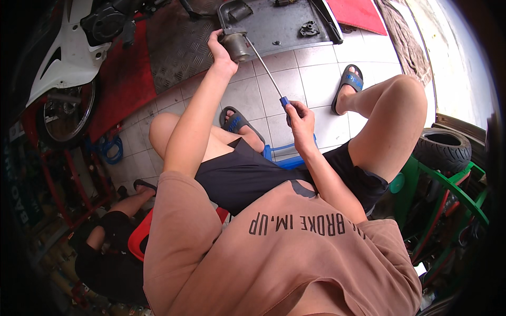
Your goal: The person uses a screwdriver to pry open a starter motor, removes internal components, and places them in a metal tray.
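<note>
At the near edge of a grey metal tray (274, 37), my left hand (224, 58) grips a dull metal cylindrical part (237, 48) with a flanged top. A long screwdriver (269, 73) runs up to this part, its tip at or beside the flange; contact is unclear. My right hand (299, 121) is closed on its blue and black handle. On the tray lie another dark cylindrical piece (238, 13) and a small black housing (308, 29).
A white motorbike (66, 50) stands upper left by red and checker-plate mats (179, 47). A co-worker's leg (126, 203) is lower left. At the right are a tyre (443, 147) and green rack (456, 187). A blue stool (284, 160) is beneath me.
</note>
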Demonstrator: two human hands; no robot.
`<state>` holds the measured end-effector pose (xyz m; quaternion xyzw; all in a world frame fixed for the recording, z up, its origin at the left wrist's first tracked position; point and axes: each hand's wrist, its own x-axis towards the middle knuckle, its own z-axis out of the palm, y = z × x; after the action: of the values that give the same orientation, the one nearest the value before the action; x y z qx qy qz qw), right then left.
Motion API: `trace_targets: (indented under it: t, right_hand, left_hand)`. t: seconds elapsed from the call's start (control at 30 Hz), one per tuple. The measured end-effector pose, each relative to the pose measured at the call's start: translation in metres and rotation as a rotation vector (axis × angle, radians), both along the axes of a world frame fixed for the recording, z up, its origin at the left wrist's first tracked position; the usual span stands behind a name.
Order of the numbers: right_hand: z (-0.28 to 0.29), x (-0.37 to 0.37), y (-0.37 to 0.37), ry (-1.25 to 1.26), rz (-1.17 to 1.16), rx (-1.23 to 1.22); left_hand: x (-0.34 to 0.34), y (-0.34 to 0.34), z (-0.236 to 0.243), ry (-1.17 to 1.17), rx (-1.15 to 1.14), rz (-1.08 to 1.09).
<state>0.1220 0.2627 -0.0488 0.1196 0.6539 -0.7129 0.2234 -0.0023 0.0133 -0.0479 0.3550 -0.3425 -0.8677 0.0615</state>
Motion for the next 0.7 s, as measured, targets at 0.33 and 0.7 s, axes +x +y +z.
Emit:
trace_targets:
  t: [0.33,0.7]
  right_hand:
    - [0.021,0.0,-0.002,-0.416,0.15,-0.544]
    - [-0.002,0.006,-0.002,0.068,0.052,0.3]
  left_hand:
    - [0.0,0.008,-0.021,-0.043,-0.16,-0.07]
    - [-0.001,0.015,-0.043,-0.277,-0.311,0.012]
